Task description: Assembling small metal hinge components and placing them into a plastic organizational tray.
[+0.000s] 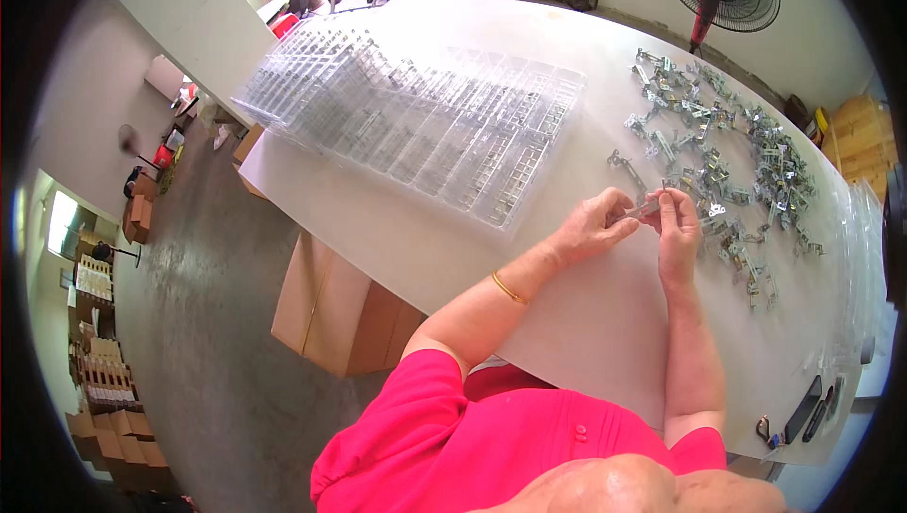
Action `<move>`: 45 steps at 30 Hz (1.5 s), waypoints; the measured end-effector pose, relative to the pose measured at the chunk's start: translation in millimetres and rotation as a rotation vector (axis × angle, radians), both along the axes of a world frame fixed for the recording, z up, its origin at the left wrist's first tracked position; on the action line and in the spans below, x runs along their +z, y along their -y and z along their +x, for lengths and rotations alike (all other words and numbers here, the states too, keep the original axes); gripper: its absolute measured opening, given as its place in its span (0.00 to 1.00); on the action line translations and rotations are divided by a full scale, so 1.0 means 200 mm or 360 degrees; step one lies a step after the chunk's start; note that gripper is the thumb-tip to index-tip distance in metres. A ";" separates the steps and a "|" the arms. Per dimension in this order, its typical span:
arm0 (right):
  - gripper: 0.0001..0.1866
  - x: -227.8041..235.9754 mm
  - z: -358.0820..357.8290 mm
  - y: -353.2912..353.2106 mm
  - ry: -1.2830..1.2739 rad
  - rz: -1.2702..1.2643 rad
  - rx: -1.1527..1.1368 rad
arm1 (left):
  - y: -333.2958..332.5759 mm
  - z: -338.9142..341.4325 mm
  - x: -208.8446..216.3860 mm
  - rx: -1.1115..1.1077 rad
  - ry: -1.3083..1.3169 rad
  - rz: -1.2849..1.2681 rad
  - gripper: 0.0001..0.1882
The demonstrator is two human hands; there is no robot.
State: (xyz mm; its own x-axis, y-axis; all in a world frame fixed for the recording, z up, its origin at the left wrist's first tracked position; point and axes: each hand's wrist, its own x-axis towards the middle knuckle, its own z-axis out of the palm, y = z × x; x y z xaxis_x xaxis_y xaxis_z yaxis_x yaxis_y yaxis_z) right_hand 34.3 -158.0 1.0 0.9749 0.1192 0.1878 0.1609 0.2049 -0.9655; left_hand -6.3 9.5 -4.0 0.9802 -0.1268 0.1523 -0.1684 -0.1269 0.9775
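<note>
Daylight is streaming in at the upper edge and from a glaring window (62, 223) at far left, bleaching the far stretch of a white tabletop (605, 41) and spreading hazy glare over clear plastic trays (505, 215). The gray floor (227, 324) is lying in dimmer light. Small metal parts (784, 173) are losing fine detail, while the fisheye lens is bowing straight lines and blackening the corners.

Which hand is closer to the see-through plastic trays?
Left. The left hand is just right of the clear plastic compartment trays; the right hand is farther right.
</note>
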 end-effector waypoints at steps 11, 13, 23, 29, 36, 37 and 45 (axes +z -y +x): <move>0.07 -0.06 -0.01 -0.03 0.0104 0.0064 -0.0211 | 0.02 0.02 -0.04 0.0491 0.0759 0.0468 0.10; 0.08 -0.10 0.00 -0.02 0.0159 0.0104 -0.0205 | 0.02 0.02 -0.03 0.0510 0.0582 0.0378 0.09; 0.07 -0.10 0.01 -0.02 0.0215 0.0141 -0.0351 | 0.03 0.02 -0.02 0.0529 0.0394 0.0359 0.10; 0.06 -0.13 0.00 -0.03 0.0190 0.0085 -0.0073 | 0.02 0.02 0.05 0.0464 0.0101 -0.0386 0.11; 0.05 -0.12 -0.04 -0.05 0.0096 -0.0077 0.0144 | -0.07 -0.10 0.44 0.0222 -0.0160 -0.0775 0.12; 0.05 -0.11 -0.05 -0.04 0.0069 -0.0110 0.0154 | -0.11 -0.12 0.49 0.0194 -0.0240 -0.0827 0.12; 0.04 -0.11 -0.04 -0.05 -0.0061 -0.0177 0.0182 | -0.76 -0.07 0.71 0.0745 0.0039 -0.0169 0.07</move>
